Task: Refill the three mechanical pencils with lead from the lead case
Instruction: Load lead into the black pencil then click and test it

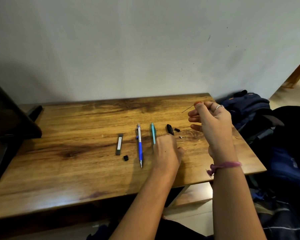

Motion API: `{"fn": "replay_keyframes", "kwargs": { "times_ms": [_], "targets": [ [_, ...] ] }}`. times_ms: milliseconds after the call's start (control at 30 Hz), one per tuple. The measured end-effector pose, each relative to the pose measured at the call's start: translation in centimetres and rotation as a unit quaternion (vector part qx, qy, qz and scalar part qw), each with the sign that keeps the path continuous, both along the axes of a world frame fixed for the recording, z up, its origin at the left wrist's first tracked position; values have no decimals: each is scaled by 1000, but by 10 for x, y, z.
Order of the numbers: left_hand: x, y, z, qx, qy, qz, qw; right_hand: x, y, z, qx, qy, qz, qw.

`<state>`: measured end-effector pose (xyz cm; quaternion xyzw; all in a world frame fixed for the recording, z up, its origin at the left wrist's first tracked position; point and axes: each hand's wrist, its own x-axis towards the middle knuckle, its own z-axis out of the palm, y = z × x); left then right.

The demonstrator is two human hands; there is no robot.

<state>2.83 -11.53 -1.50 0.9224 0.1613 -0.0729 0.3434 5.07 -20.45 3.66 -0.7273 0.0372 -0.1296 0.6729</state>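
The right hand [213, 122] pinches a thin lead [187, 109] above the black pencil [170, 129]; the left hand [166, 151] covers this pencil, its fingers hidden. The lead seems brittle: hold gently, near its middle.

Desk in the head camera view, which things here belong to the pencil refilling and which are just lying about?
For the job:
- lead case, small black cap beside it
- blue pencil
- teal pencil
- black pencil, under the left hand
- two small loose parts
- thin lead, pinched by the right hand

Just lying about:
- dark stand, left
- blue bag, right
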Motion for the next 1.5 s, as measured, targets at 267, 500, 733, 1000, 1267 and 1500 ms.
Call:
{"fn": "replay_keyframes", "kwargs": {
  "times_ms": [267, 500, 733, 1000, 1267, 1500],
  "targets": [
    [-4, 20, 7, -115, -89, 8, 989, -5, -1, 22, -137, -90, 2, 986],
    [-10, 30, 16, -204, -301, 38, 931, -15, -1, 40, -128, -151, -10, 980],
    [-12, 35, 23, -265, -381, 64, 883, -22, 11, 51, -15, -155, 58, 986],
    [-15, 35, 26, -245, -436, 61, 864, -27, 15, 60, -11, -176, 72, 982],
    [-15, 39, 26, -235, -459, 48, 855, -31, 16, 65, -40, -188, 79, 978],
    [-15, 40, 24, -233, -458, 55, 856, -30, 15, 63, -45, -185, 82, 978]
  ]
}}
